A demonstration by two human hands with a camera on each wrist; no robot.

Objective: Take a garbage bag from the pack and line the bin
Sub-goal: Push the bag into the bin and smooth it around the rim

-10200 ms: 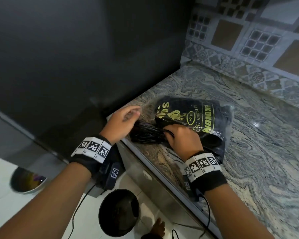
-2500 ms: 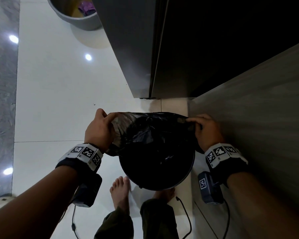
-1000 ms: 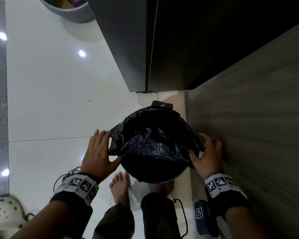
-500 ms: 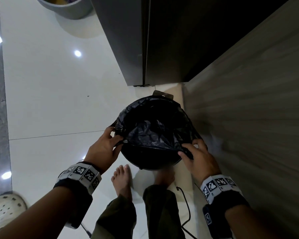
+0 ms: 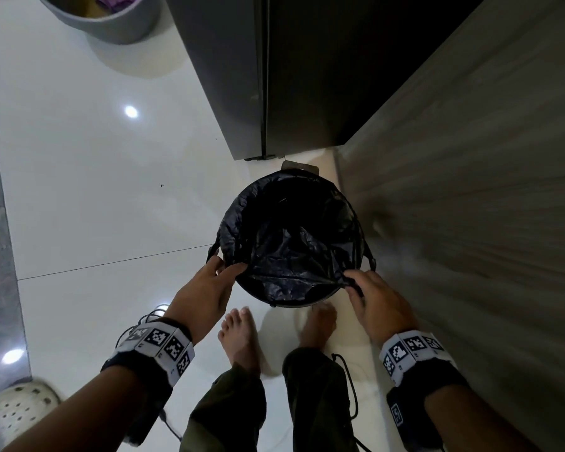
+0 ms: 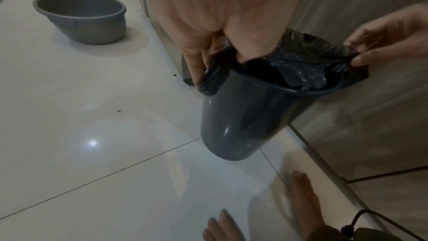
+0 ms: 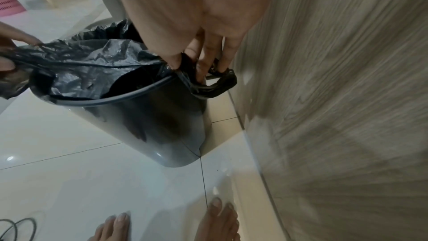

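A black garbage bag (image 5: 291, 252) sits inside a round grey bin (image 6: 241, 122) on the white floor. Its far edge is folded over the bin's rim, while the near edge is stretched taut across the mouth. My left hand (image 5: 222, 272) pinches the bag's near-left edge at the rim. My right hand (image 5: 353, 282) pinches the near-right edge. In the left wrist view the left hand's fingers (image 6: 197, 69) press bunched bag (image 6: 308, 65) against the outside of the rim. In the right wrist view the right hand's fingers (image 7: 203, 65) grip gathered bag (image 7: 76, 58) beside the rim of the bin (image 7: 162, 116).
A wood-grain cabinet panel (image 5: 470, 207) stands close on the bin's right. A dark grey appliance (image 5: 242, 76) rises behind it. A grey tub (image 5: 101, 14) sits at the far left. My bare feet (image 5: 242, 337) are just in front of the bin; a pale clog (image 5: 17, 409) lies at lower left.
Both hands went from lying flat beside the bin to pinching the bag's near edge. The far edge of the bag now lies neater over the rim.
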